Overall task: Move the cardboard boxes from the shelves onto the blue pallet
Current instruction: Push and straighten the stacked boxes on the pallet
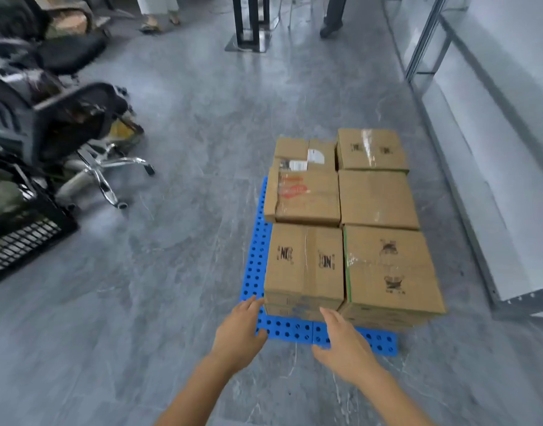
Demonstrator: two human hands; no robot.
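The blue perforated plastic pallet [287,329] lay mostly hidden under the brown cardboard boxes [377,198], with only its left and near strips showing. The black print on the near-left box [304,262] was too blurred to read. At the left, the black mesh office chairs [73,118] were smeared and cut by the edge. At the far edge a person in light trousers [156,10] and a person in dark trousers [333,16] were cut off above the legs. The white metal shelf [485,155] ran off the right.

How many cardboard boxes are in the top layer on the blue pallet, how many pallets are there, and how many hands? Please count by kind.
cardboard boxes, top layer: 6
blue pallet: 1
hands, left hand and right hand: 2
Total: 9
Boxes underneath are mostly hidden and not counted.
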